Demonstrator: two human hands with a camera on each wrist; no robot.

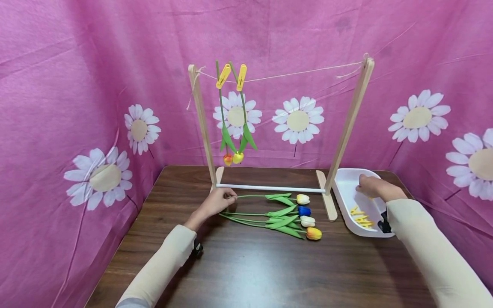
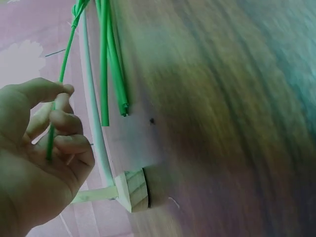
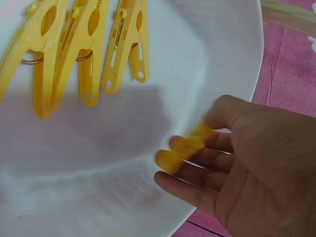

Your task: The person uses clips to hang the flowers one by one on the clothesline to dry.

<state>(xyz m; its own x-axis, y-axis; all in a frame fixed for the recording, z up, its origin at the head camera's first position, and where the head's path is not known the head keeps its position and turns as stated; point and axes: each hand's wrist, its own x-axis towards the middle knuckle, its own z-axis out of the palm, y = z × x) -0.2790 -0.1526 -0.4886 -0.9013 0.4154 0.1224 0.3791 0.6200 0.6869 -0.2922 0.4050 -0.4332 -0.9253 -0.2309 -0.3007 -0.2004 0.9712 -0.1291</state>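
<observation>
My left hand (image 1: 216,202) pinches the stem end of a cream-and-yellow artificial tulip (image 1: 302,199); in the left wrist view its green stem (image 2: 65,57) passes between thumb and fingers into the palm. Nearby on the table lie a blue tulip (image 1: 304,211), a white tulip (image 1: 307,221) and a yellow-orange tulip (image 1: 313,233). Over the white tray (image 1: 340,201), my right hand (image 1: 379,188) holds a yellow clothespin (image 3: 187,147), blurred and partly covered by the fingers. Several other yellow clothespins (image 3: 86,49) lie in the tray.
A wooden frame carries a string (image 1: 304,74) between its left post (image 1: 203,124) and right post (image 1: 349,124). Two tulips hang head-down from it by yellow clothespins (image 1: 241,78). A white rod (image 1: 269,188) joins the posts low down. Pink flowered cloth (image 1: 300,34) surrounds the brown table (image 1: 246,273).
</observation>
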